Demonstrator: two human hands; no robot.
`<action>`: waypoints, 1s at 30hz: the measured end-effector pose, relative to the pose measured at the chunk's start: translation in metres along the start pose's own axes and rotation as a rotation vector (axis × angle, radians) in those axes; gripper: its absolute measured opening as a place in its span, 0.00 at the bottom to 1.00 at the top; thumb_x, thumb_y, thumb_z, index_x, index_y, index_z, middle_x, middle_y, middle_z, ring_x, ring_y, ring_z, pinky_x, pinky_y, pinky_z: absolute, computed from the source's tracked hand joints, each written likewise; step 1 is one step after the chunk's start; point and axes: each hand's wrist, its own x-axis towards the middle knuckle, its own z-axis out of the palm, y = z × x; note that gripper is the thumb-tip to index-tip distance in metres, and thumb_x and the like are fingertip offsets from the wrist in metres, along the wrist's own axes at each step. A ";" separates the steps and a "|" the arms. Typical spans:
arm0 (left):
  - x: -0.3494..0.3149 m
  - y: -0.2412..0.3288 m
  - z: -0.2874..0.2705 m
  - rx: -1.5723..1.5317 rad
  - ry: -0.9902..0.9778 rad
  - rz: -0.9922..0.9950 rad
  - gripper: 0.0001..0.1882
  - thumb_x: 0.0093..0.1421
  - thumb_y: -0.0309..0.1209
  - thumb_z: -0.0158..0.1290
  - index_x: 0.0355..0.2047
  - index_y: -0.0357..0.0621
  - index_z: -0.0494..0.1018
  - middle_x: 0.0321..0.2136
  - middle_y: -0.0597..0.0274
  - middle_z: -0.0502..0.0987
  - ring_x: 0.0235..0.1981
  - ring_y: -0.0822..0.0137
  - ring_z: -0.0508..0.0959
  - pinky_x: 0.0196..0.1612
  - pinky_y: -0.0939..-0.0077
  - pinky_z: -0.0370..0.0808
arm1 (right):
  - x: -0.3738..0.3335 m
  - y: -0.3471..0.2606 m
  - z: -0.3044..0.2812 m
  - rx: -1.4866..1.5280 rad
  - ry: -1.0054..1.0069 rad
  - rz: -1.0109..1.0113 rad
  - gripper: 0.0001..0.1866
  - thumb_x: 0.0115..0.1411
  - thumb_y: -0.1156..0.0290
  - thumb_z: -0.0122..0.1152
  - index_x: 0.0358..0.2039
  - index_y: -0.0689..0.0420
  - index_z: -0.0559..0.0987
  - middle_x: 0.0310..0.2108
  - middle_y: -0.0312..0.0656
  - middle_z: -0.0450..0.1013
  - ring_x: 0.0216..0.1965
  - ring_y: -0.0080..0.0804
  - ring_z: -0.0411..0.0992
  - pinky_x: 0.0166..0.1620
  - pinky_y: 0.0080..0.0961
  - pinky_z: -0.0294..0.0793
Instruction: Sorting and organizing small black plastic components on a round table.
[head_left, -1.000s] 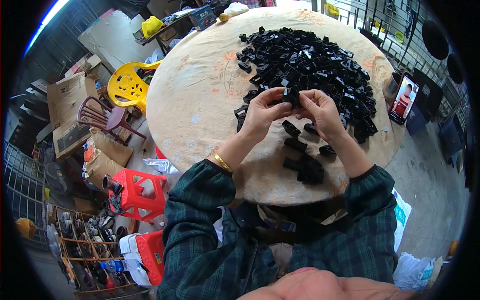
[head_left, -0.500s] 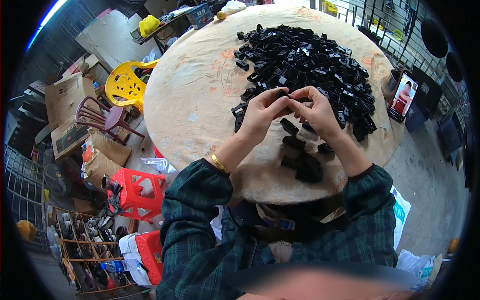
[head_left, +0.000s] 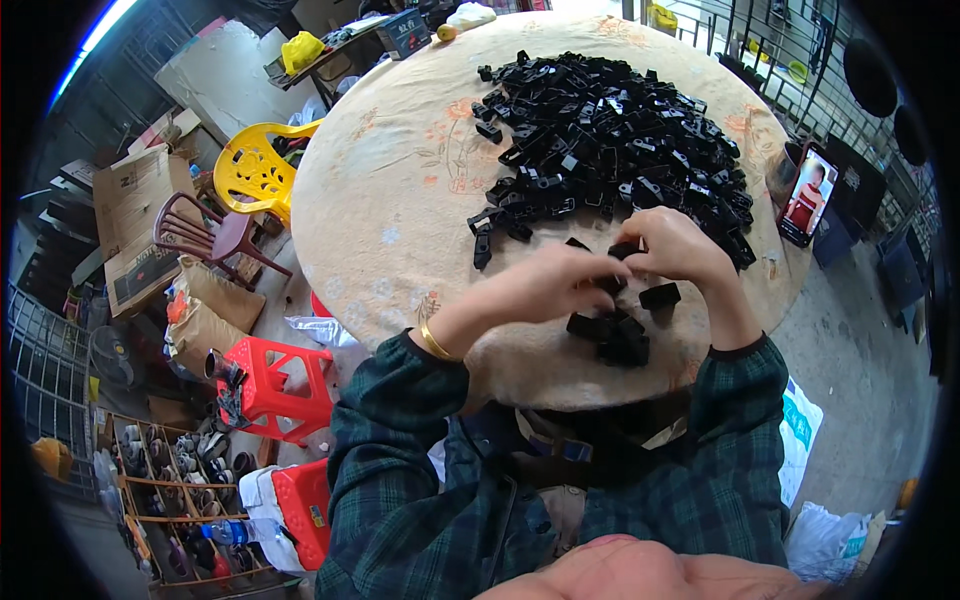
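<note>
My right hand (head_left: 678,243) pinches a small black plastic part (head_left: 625,250) between bent fingers and thumb, just in front of the big pile. From the left, my left hand (head_left: 545,284) reaches across to the same spot, its fingertips blurred beside a few loose black parts; whether it grips one cannot be made out. Close to me lies a small cluster of black parts (head_left: 622,343), and another single black part (head_left: 659,296) rests below my right wrist. A large heap of similar black plastic parts (head_left: 610,130) covers the far middle of the table.
A pale floral cloth covers the round table (head_left: 370,200). At its right edge a phone (head_left: 808,195) stands propped up. To the left are a yellow chair (head_left: 250,165), a brown chair (head_left: 215,240) and a red stool (head_left: 275,385). White bags (head_left: 825,540) sit low on the right.
Both hands have come down toward me from the pile's near edge to the loose parts, and moved slightly apart. The part they held together up there is no longer seen between them.
</note>
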 end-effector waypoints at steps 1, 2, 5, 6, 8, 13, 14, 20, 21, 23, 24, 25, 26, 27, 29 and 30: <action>0.000 0.000 0.004 -0.001 0.003 -0.001 0.21 0.49 0.27 0.60 0.46 0.46 0.72 0.35 0.56 0.75 0.31 0.60 0.76 0.34 0.72 0.73 | 0.001 -0.002 0.001 -0.072 -0.019 0.002 0.16 0.44 0.65 0.64 0.34 0.59 0.79 0.30 0.46 0.76 0.31 0.41 0.75 0.35 0.31 0.73; 0.000 -0.002 0.007 0.048 0.086 0.182 0.22 0.48 0.29 0.62 0.45 0.46 0.73 0.35 0.56 0.75 0.32 0.60 0.75 0.35 0.71 0.73 | 0.003 -0.005 0.003 -0.052 0.008 -0.021 0.15 0.43 0.69 0.61 0.33 0.59 0.78 0.28 0.48 0.75 0.31 0.43 0.75 0.35 0.32 0.73; -0.004 0.001 -0.010 0.034 0.226 0.159 0.22 0.43 0.36 0.65 0.40 0.46 0.75 0.35 0.57 0.75 0.37 0.59 0.74 0.41 0.68 0.72 | 0.008 0.001 0.011 0.139 0.130 -0.068 0.14 0.46 0.72 0.62 0.36 0.63 0.77 0.25 0.45 0.74 0.27 0.32 0.73 0.32 0.24 0.72; -0.005 -0.006 -0.019 0.177 0.356 0.071 0.19 0.44 0.35 0.65 0.37 0.43 0.76 0.34 0.56 0.75 0.38 0.59 0.74 0.40 0.70 0.72 | 0.009 0.004 0.013 0.138 0.127 -0.061 0.14 0.46 0.72 0.62 0.36 0.63 0.77 0.25 0.45 0.74 0.27 0.32 0.73 0.32 0.24 0.72; -0.016 -0.029 -0.036 0.454 0.562 -0.261 0.16 0.47 0.30 0.61 0.37 0.39 0.75 0.35 0.52 0.75 0.39 0.53 0.74 0.40 0.66 0.72 | 0.009 0.005 0.014 0.328 0.237 -0.094 0.14 0.52 0.76 0.60 0.40 0.62 0.75 0.25 0.40 0.73 0.27 0.23 0.71 0.31 0.21 0.71; -0.030 -0.089 -0.052 0.413 0.351 -0.589 0.11 0.49 0.26 0.57 0.35 0.39 0.76 0.29 0.47 0.78 0.31 0.50 0.77 0.36 0.64 0.73 | 0.016 -0.010 0.020 0.725 0.252 -0.062 0.14 0.55 0.79 0.57 0.43 0.59 0.74 0.29 0.32 0.71 0.29 0.16 0.69 0.32 0.15 0.71; -0.030 -0.093 -0.050 0.417 0.352 -0.592 0.11 0.49 0.26 0.57 0.35 0.39 0.76 0.29 0.47 0.78 0.31 0.50 0.77 0.36 0.64 0.73 | 0.016 -0.013 0.021 0.801 0.243 -0.047 0.14 0.55 0.79 0.57 0.44 0.59 0.74 0.31 0.33 0.71 0.29 0.16 0.69 0.32 0.15 0.71; -0.012 -0.073 -0.049 0.045 0.826 -0.478 0.11 0.51 0.26 0.58 0.34 0.31 0.74 0.22 0.60 0.77 0.25 0.76 0.75 0.30 0.80 0.72 | 0.017 -0.019 0.026 0.977 0.248 -0.024 0.15 0.55 0.77 0.59 0.43 0.64 0.72 0.33 0.37 0.72 0.30 0.19 0.71 0.33 0.17 0.73; -0.007 -0.065 -0.045 0.042 0.820 -0.471 0.11 0.51 0.26 0.58 0.34 0.31 0.74 0.22 0.60 0.77 0.25 0.76 0.75 0.30 0.80 0.72 | 0.018 -0.019 0.026 1.025 0.246 -0.038 0.14 0.55 0.76 0.60 0.42 0.63 0.72 0.33 0.37 0.72 0.31 0.20 0.72 0.34 0.18 0.73; 0.005 -0.052 -0.029 -0.424 0.805 -0.299 0.12 0.52 0.25 0.57 0.36 0.34 0.71 0.27 0.57 0.78 0.27 0.71 0.77 0.31 0.77 0.74 | 0.020 -0.020 0.029 1.116 0.248 -0.059 0.14 0.55 0.75 0.61 0.41 0.63 0.73 0.32 0.38 0.73 0.32 0.22 0.73 0.35 0.20 0.74; 0.010 -0.056 -0.018 -0.509 0.811 -0.193 0.13 0.52 0.23 0.56 0.39 0.34 0.70 0.29 0.58 0.77 0.28 0.72 0.77 0.32 0.78 0.75 | 0.020 -0.024 0.029 1.116 0.244 -0.066 0.14 0.55 0.75 0.61 0.41 0.63 0.73 0.32 0.38 0.73 0.32 0.22 0.73 0.35 0.20 0.74; 0.015 -0.047 -0.009 -0.478 0.811 -0.161 0.14 0.52 0.23 0.56 0.40 0.33 0.70 0.28 0.58 0.77 0.29 0.72 0.77 0.33 0.78 0.75 | 0.022 -0.024 0.032 1.174 0.267 -0.060 0.13 0.55 0.74 0.61 0.41 0.63 0.73 0.32 0.38 0.73 0.32 0.22 0.73 0.35 0.20 0.74; 0.018 -0.038 -0.004 -0.446 0.810 -0.130 0.15 0.52 0.23 0.55 0.41 0.33 0.70 0.28 0.59 0.77 0.30 0.72 0.77 0.35 0.78 0.75 | 0.023 -0.024 0.034 1.233 0.290 -0.054 0.13 0.56 0.73 0.61 0.40 0.63 0.73 0.32 0.38 0.73 0.32 0.22 0.73 0.35 0.19 0.74; 0.020 -0.036 -0.002 -0.337 0.788 -0.104 0.18 0.53 0.21 0.53 0.45 0.32 0.67 0.31 0.59 0.76 0.34 0.72 0.77 0.38 0.80 0.74 | 0.022 -0.022 0.033 1.231 0.291 -0.053 0.13 0.56 0.73 0.61 0.40 0.63 0.73 0.32 0.38 0.73 0.32 0.22 0.73 0.35 0.19 0.74; 0.021 -0.037 0.001 -0.477 0.743 -0.066 0.19 0.55 0.21 0.52 0.48 0.35 0.66 0.36 0.59 0.75 0.38 0.72 0.76 0.42 0.79 0.73 | 0.021 -0.019 0.032 1.220 0.309 -0.024 0.12 0.58 0.72 0.59 0.41 0.63 0.72 0.33 0.39 0.74 0.32 0.22 0.73 0.36 0.20 0.74; 0.020 -0.037 0.001 -0.612 0.696 -0.030 0.20 0.57 0.21 0.50 0.51 0.37 0.64 0.41 0.58 0.74 0.41 0.72 0.75 0.46 0.78 0.73 | 0.022 -0.020 0.032 1.221 0.308 -0.025 0.12 0.58 0.72 0.59 0.41 0.63 0.72 0.33 0.39 0.74 0.32 0.22 0.73 0.36 0.20 0.74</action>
